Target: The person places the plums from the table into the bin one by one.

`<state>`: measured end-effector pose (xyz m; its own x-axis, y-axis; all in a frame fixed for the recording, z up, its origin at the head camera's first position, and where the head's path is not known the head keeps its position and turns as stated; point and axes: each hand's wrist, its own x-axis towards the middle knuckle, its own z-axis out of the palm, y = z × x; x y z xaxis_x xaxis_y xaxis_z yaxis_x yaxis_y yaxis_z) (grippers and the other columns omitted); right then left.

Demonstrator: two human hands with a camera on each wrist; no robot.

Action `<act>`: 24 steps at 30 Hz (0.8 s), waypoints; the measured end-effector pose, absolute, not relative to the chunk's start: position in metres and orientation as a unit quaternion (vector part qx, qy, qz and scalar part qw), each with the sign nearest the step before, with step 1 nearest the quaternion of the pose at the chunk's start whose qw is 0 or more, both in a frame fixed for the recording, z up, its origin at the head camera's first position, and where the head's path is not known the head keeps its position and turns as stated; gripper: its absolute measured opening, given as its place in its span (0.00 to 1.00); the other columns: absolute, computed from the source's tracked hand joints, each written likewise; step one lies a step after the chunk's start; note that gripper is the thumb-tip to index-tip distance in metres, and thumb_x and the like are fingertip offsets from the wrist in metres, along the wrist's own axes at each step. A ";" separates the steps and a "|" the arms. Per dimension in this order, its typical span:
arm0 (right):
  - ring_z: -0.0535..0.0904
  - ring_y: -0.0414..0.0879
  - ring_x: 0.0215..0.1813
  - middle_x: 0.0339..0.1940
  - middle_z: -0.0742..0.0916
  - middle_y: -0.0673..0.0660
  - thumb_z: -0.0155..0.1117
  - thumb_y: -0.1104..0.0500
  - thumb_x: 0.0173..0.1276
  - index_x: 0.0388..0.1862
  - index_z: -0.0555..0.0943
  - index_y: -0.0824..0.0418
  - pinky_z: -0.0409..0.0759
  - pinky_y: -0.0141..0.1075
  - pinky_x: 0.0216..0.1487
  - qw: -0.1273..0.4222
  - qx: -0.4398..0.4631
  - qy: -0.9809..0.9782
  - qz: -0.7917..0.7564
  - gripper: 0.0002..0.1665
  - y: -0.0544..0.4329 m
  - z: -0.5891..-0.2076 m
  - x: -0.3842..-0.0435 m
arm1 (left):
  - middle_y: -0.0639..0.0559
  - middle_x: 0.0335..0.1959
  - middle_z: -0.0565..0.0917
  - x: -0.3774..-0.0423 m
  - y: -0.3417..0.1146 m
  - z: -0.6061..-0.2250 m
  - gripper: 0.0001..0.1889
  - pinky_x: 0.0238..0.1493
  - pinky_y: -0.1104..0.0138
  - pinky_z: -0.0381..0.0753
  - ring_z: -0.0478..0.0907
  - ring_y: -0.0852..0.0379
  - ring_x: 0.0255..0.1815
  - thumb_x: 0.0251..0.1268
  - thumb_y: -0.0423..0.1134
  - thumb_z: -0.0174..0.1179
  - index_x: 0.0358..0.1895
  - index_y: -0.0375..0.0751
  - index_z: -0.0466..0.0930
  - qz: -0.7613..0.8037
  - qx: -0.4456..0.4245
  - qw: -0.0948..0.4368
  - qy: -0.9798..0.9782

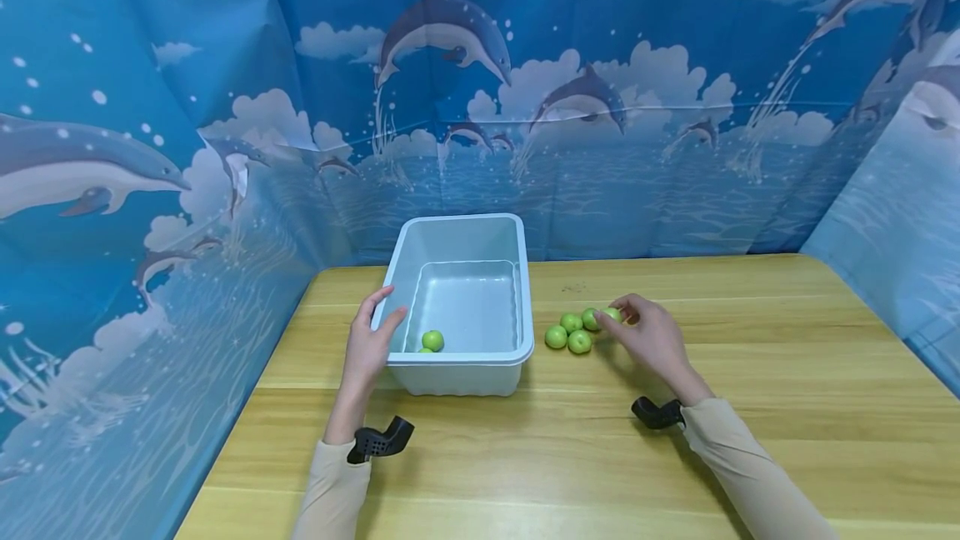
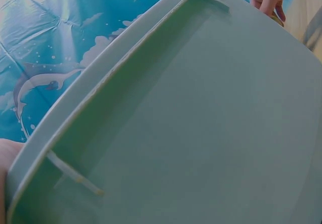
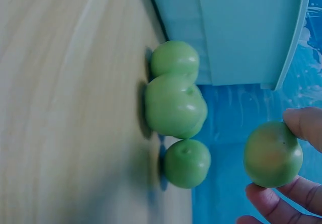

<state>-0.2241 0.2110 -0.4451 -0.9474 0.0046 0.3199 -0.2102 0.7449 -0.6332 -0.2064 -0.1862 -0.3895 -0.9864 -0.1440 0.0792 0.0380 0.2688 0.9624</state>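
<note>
My left hand [image 1: 369, 348] grips the left rim of a pale blue plastic bin [image 1: 457, 359], thumb over the inner side. The left wrist view is mostly the bin's wall [image 2: 201, 113], with a bit of the hand at the left edge. Two small round green fruits [image 1: 432, 340] lie in the bin's near left corner, one partly hidden by the rim. My right hand [image 1: 651, 335] pinches a green fruit [image 3: 273, 154] between thumb and fingers, apart from the others. Several more green fruits [image 1: 580, 342] sit clustered on the table between bin and right hand.
The wooden table [image 1: 480, 473] reaches back to a blue dolphin-print cloth [image 1: 600, 190] that hangs behind and along both sides. The bin stands near the table's back edge. A black wrist camera [image 1: 381, 439] is strapped to the left wrist, another [image 1: 657, 413] to the right.
</note>
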 end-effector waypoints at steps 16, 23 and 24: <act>0.77 0.53 0.39 0.34 0.83 0.58 0.62 0.39 0.63 0.44 0.81 0.61 0.74 0.48 0.36 0.200 0.079 -0.909 0.357 0.27 0.199 -0.416 -0.218 | 0.44 0.73 0.56 -0.208 -0.187 -0.392 0.27 0.68 0.43 0.46 0.48 0.46 0.73 0.67 0.49 0.58 0.66 0.47 0.66 -0.604 0.038 0.077 -0.793; 0.78 0.54 0.39 0.33 0.83 0.57 0.64 0.41 0.63 0.42 0.82 0.60 0.74 0.48 0.37 0.226 0.098 -0.901 0.358 0.24 0.192 -0.404 -0.212 | 0.46 0.72 0.57 -0.206 -0.186 -0.390 0.25 0.69 0.47 0.45 0.46 0.48 0.74 0.68 0.45 0.57 0.67 0.46 0.66 -0.606 0.030 0.080 -0.791; 0.78 0.54 0.39 0.33 0.83 0.57 0.64 0.41 0.62 0.42 0.82 0.60 0.74 0.48 0.37 0.228 0.100 -0.899 0.360 0.23 0.191 -0.402 -0.211 | 0.46 0.72 0.57 -0.206 -0.186 -0.389 0.25 0.69 0.48 0.45 0.46 0.48 0.74 0.68 0.44 0.57 0.67 0.46 0.66 -0.607 0.030 0.081 -0.790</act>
